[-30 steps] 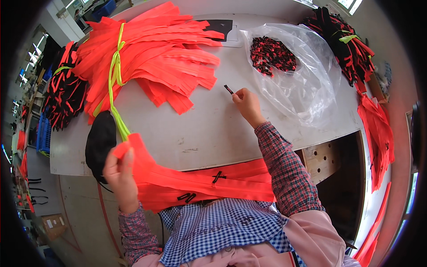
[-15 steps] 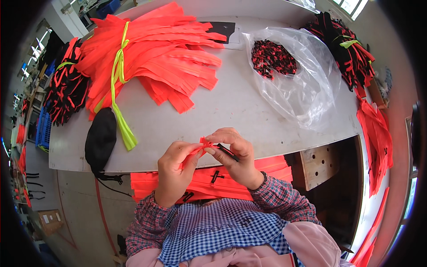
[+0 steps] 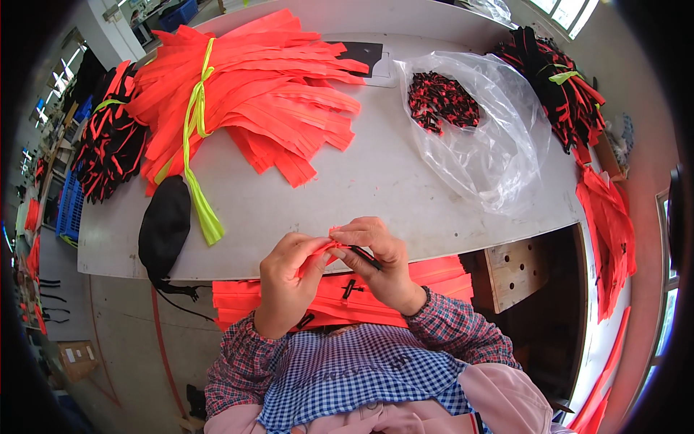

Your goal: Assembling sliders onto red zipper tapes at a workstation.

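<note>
My left hand (image 3: 285, 278) and my right hand (image 3: 379, 257) meet at the table's near edge, both pinching the end of an orange zipper strip (image 3: 327, 252). A small black slider (image 3: 365, 257) sits between my right fingers at that strip's end. A pile of orange strips with black sliders (image 3: 426, 278) lies across my lap below the hands. A big bundle of orange strips (image 3: 264, 101) tied with a yellow-green band (image 3: 196, 123) rests on the grey table (image 3: 376, 181) at the far left.
A clear plastic bag (image 3: 499, 145) holding small black-and-red sliders (image 3: 442, 101) lies at the right. A black cap (image 3: 165, 224) sits at the table's left front. Black-and-red strip bundles (image 3: 108, 148) (image 3: 560, 87) lie at both far corners. Orange strips (image 3: 611, 224) hang off the right edge.
My right hand came back from the table near the bag with a slider. My left hand rose from the lap pile with a strip end. Both hands now meet and hold still.
</note>
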{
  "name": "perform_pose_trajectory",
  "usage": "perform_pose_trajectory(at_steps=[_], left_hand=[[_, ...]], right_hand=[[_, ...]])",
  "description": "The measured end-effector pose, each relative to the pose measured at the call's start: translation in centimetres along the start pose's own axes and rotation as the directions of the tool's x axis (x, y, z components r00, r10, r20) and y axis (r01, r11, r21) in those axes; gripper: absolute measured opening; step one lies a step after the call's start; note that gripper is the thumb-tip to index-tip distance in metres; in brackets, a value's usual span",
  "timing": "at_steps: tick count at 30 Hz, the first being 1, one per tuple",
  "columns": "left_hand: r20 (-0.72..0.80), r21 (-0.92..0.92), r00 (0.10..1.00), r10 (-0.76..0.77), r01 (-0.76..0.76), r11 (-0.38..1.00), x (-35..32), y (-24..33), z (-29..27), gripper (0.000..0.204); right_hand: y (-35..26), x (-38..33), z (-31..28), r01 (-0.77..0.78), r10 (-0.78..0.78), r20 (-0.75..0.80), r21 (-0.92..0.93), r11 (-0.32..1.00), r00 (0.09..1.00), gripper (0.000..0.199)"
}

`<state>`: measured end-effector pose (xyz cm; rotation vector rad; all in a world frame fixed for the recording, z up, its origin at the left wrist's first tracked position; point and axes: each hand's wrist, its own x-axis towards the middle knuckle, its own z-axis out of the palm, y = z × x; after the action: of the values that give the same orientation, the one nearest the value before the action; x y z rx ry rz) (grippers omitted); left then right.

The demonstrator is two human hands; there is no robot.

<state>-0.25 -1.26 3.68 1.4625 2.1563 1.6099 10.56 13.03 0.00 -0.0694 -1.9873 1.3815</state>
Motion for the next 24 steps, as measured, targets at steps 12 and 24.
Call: perform_pose_trajectory(at_steps=[12,24], left_hand=[[0.167,-0.659,0.922,-0.35,0.368,0.656,-0.7,-0.9,-1.5,0.016],[0.258,-0.711,0.89,-0.375,0.438,0.55,-1.0,-0.8,-1.8,0.035]], right_hand=[[-0.9,0.4,0.5,-0.372,0.262,0.277,0.509,0.776,0.925,0.023],[-1.5,1.8,-0.6,-0.617,0.375,0.492,0.578,0.534,0.786,0.018]])
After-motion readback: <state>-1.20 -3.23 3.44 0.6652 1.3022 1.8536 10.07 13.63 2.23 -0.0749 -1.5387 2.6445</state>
